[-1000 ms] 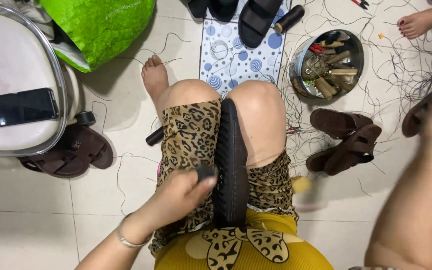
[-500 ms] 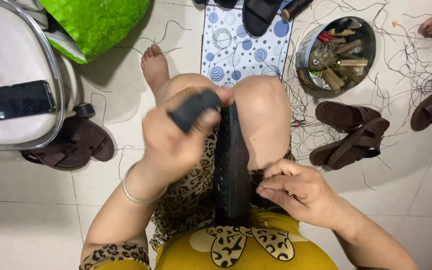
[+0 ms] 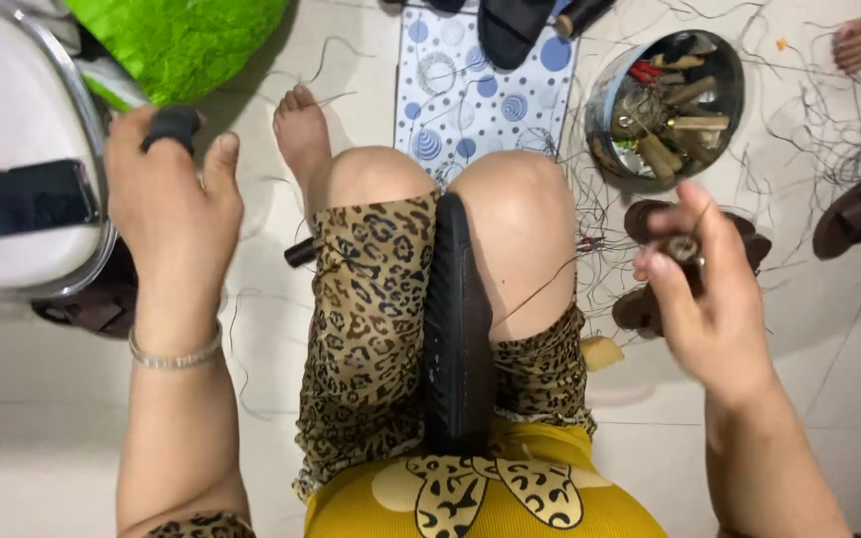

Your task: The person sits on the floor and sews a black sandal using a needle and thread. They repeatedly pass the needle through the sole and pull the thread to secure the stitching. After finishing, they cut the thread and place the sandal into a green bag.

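Left hand [image 3: 166,199] grip closed on a black handle [image 3: 173,125]; right hand [image 3: 715,289] pinches a small wooden-handled tool [image 3: 683,247].

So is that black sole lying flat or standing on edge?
On edge: the black sole stands wedged between the knees, its narrow side facing up.

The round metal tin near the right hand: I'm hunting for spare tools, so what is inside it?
The round metal tin holds several wooden-handled tools piled together, plus something small and red. Whatever lies beneath the pile is covered, and the tool tips cannot be made out.
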